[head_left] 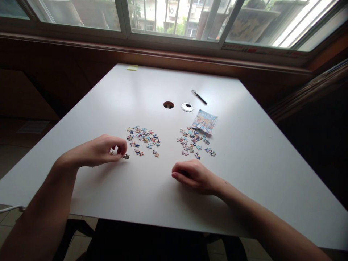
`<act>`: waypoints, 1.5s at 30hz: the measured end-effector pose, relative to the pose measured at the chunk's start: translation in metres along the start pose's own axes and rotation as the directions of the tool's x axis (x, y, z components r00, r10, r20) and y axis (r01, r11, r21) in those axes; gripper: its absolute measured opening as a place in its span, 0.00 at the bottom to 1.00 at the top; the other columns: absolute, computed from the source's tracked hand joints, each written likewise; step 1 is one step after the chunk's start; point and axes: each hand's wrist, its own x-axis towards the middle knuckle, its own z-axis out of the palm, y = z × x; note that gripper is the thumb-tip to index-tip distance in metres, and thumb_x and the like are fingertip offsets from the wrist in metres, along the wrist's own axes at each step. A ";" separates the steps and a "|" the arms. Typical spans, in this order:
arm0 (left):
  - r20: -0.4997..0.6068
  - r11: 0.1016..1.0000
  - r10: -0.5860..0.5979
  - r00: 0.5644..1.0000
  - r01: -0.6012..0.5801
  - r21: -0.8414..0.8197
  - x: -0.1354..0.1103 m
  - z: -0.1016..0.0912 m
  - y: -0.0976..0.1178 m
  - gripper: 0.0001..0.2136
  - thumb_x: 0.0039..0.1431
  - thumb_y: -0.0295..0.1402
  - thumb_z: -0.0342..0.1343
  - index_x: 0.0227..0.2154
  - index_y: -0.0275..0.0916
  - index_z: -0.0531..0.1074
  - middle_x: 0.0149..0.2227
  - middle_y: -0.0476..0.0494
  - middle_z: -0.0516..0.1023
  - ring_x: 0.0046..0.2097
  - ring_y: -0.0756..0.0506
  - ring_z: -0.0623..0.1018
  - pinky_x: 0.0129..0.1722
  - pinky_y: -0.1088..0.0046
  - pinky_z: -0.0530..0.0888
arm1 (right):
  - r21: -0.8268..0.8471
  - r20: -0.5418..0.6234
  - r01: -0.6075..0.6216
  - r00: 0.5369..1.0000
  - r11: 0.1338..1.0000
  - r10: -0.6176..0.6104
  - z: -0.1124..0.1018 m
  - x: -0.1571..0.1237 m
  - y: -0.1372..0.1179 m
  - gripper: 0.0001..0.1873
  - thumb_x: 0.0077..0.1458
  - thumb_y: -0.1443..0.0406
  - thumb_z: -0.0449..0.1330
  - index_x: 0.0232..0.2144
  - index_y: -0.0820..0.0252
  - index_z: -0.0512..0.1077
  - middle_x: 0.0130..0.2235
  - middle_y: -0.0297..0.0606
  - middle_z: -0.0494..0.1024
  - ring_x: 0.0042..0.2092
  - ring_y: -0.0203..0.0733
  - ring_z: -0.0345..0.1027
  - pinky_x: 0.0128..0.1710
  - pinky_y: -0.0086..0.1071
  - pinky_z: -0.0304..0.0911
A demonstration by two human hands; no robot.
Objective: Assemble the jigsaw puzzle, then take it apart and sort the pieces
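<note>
My left hand rests on the white table with its fingers curled in a pinch on a small jigsaw piece that touches the tabletop. Just right of it lies a loose cluster of several puzzle pieces. My right hand lies near the middle front of the table, fingers curled under, with nothing visible in them. A second cluster of pieces lies beyond that hand. A small colourful picture card lies at the far edge of that cluster.
A round cable hole and its loose white cap lie further back, with a black pen behind them. A yellow sticky note lies at the far edge. Windows run along the back wall.
</note>
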 end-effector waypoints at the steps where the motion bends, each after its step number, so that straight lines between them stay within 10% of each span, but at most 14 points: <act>1: 0.041 0.999 0.049 0.998 -0.049 -0.013 0.001 0.001 0.003 0.06 0.56 0.34 0.58 0.32 0.40 0.78 0.30 0.47 0.78 0.30 0.50 0.73 0.30 0.77 0.70 | 0.000 -0.001 0.002 1.000 1.000 -0.002 0.000 0.000 0.000 0.12 0.66 0.62 0.54 0.32 0.60 0.71 0.24 0.30 0.67 0.25 0.31 0.57 0.27 0.25 0.55; 9: -0.023 0.862 0.315 0.949 -0.296 -0.412 0.012 0.029 0.028 0.11 0.62 0.32 0.59 0.45 0.37 0.78 0.39 0.38 0.82 0.40 0.44 0.80 0.40 0.70 0.78 | -0.004 -0.002 -0.011 1.000 1.000 0.011 -0.001 0.001 0.000 0.10 0.65 0.63 0.55 0.33 0.60 0.71 0.24 0.30 0.67 0.25 0.31 0.57 0.28 0.25 0.55; 19: -0.230 0.850 0.460 0.857 -0.500 -0.164 0.022 0.083 0.051 0.12 0.63 0.31 0.57 0.48 0.42 0.79 0.39 0.40 0.83 0.39 0.46 0.80 0.42 0.70 0.77 | -0.075 0.010 0.066 0.998 0.995 -0.066 0.007 -0.002 -0.004 0.18 0.63 0.65 0.55 0.55 0.60 0.66 0.26 0.30 0.72 0.26 0.33 0.60 0.29 0.27 0.57; 40: -0.089 0.772 0.635 0.767 -0.628 0.096 0.029 0.100 0.045 0.10 0.63 0.31 0.55 0.46 0.42 0.76 0.31 0.44 0.79 0.34 0.47 0.76 0.39 0.70 0.71 | -0.147 0.008 0.076 0.997 0.986 -0.075 0.006 -0.002 -0.003 0.09 0.64 0.64 0.54 0.32 0.59 0.72 0.26 0.35 0.72 0.27 0.35 0.62 0.29 0.28 0.56; 45: -0.125 0.774 0.631 0.765 -0.612 0.164 0.030 0.097 0.045 0.10 0.65 0.30 0.53 0.47 0.39 0.74 0.31 0.46 0.78 0.33 0.48 0.76 0.38 0.72 0.71 | -0.234 -0.279 -0.137 0.958 0.963 0.068 -0.022 -0.006 0.011 0.09 0.63 0.64 0.55 0.31 0.59 0.72 0.24 0.31 0.70 0.25 0.33 0.59 0.29 0.27 0.56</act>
